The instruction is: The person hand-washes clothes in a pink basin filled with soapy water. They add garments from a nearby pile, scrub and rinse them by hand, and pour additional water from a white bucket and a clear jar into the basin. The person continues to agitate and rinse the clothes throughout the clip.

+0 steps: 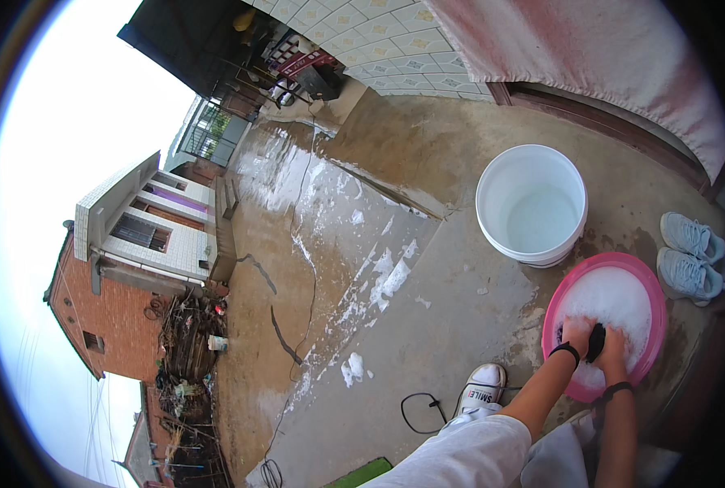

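A pink plastic basin full of white suds stands on the concrete at the lower right. Both my hands are in it, side by side, with a piece of dark wet cloth showing between them. My left hand touches the cloth, its fingers partly sunk in the foam. My right hand is at the cloth's other side, its fingertips also in the suds. The grip of each hand is partly hidden by foam. A white plastic bucket with clear water in it stands just beyond the basin.
A pair of light sneakers sits beside the basin at the right. A thin black cable lies by my slippered foot. Foam patches spread over the wet concrete. A pink-and-white curtain hangs over a doorway.
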### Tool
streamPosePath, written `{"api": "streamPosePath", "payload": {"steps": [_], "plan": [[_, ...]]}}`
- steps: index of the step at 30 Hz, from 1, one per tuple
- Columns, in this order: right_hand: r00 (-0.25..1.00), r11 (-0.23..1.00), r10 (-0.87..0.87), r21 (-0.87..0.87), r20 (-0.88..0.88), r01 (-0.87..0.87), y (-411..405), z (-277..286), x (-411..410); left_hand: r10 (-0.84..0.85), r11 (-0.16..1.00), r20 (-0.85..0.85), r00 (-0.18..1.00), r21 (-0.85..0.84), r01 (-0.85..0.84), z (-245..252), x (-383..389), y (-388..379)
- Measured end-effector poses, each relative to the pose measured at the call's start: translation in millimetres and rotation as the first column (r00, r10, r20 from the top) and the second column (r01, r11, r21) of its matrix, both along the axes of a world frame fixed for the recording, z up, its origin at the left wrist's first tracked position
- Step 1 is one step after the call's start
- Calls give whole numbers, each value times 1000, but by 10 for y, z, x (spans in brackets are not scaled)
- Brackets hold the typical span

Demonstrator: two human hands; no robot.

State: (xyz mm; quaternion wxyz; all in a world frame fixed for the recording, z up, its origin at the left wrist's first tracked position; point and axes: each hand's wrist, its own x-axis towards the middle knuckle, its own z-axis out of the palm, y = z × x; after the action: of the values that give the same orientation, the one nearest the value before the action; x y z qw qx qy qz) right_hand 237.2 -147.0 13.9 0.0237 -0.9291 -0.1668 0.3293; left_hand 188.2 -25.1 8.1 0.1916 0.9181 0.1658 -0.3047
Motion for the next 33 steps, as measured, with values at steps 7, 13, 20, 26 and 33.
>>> {"api": "streamPosePath", "payload": {"steps": [7,13,20,26,33], "plan": [[999,999,11,37,43,-12,-97,-208,8,-3,1000,9,1000,15,3,-10,4,-19],[999,999,37,1,-7,-37,-69,-214,28,-4,1000,34,999,31,3,-21,-16,-10],[999,999,37,-13,-33,-38,-10,-23,42,-6,999,41,999,39,5,-13,-18,-7],[1000,1000,30,-7,6,-30,-67,-145,34,-13,999,54,998,42,11,-25,-7,-23],[995,997,83,8,50,-83,-117,-245,26,-10,999,56,998,35,8,-17,-19,-29]]}}
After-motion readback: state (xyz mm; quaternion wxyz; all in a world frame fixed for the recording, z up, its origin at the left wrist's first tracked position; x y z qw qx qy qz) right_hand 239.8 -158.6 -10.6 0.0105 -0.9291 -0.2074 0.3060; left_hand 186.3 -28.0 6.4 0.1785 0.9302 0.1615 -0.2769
